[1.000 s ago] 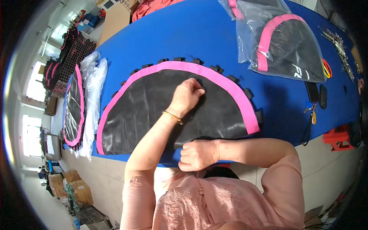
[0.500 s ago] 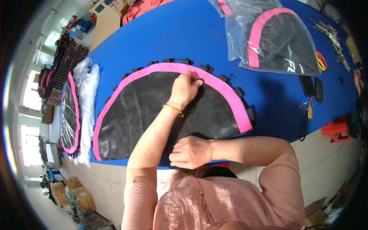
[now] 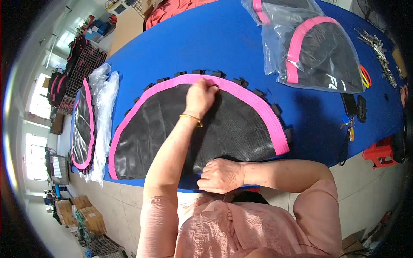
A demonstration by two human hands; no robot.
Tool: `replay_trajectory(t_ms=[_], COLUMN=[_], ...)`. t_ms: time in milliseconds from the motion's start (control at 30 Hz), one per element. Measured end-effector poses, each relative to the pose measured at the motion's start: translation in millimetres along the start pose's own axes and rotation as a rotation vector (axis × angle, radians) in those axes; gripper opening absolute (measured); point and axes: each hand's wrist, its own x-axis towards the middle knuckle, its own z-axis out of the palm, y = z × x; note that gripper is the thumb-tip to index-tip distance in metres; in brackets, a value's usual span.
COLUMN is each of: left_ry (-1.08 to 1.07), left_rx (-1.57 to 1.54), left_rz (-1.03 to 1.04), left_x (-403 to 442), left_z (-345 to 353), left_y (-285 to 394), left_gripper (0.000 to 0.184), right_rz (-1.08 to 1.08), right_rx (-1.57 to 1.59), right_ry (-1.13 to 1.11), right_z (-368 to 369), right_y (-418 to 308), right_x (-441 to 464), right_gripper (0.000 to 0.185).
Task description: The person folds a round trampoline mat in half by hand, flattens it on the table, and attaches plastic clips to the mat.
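A black mesh trampoline mat [image 3: 241,124], folded into a half circle, lies on the blue table, with a pink border [image 3: 262,110] and black webbing loops along its curved rim. My left hand [image 3: 200,98], wearing a gold bangle, is closed at the upper part of the border. A small dark thing shows by its fingertips, too little to name. My right hand [image 3: 220,176] is curled into a loose fist at the mat's straight near edge. Its fingertips are hidden, so I cannot tell what they grip.
A clear bag [image 3: 320,60] with a pink-edged black mat lies at the upper right. Near it are a phone [image 3: 349,104], keys [image 3: 351,134] and a pile of metal pieces [image 3: 380,53]. Another pink-edged mat [image 3: 82,133] and clear plastic [image 3: 104,124] lie left. A red stool [image 3: 380,153] stands right.
My left hand has shifted left along the pink border, still closed. My right hand keeps its place at the near edge. The whole view has shifted slightly.
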Motion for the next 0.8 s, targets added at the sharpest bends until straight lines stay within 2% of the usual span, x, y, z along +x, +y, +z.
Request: replay_trajectory(t_ms=[200, 300, 467, 600, 667, 700, 733, 800], left_ry=[0.113, 0.212, 0.306, 0.231, 0.213, 0.174, 0.082, 0.084], left_rx=[0.069, 0.219, 0.206, 0.205, 0.123, 0.163, 0.104, 0.032], left_rz=[-0.089, -0.171, -0.163, -0.195, -0.098, -0.130, -0.048, 0.023], left_x=[27, 26, 22, 27, 16, 22, 26, 7], left_z=[-36, -55, -82, -72, -65, -48, -32, -16], left_y=[-83, -112, -173, -161, -103, -101, -100, -47], left_gripper=[0.030, 0.032, 0.033, 0.033, 0.032, 0.031, 0.030, 0.027], right_rz=[0.002, 0.003, 0.005, 0.007, -0.001, 0.010, 0.022, 0.017], right_rx=[0.014, 0.031, 0.054, 0.062, 0.060, 0.063, 0.066, 0.065], right_ry=[-0.002, 0.003, 0.019, 0.026, 0.019, 0.028, 0.038, 0.027], right_z=[0, -1, 0, 1, 0, 1, 2, 1], right_y=[1, 0, 1, 1, 1, 1, 1, 1], right_x=[-2, -1, 0, 0, 1, 1, 1, 1], right_gripper=[0.023, 0.023, 0.023, 0.027, 0.029, 0.030, 0.031, 0.031])
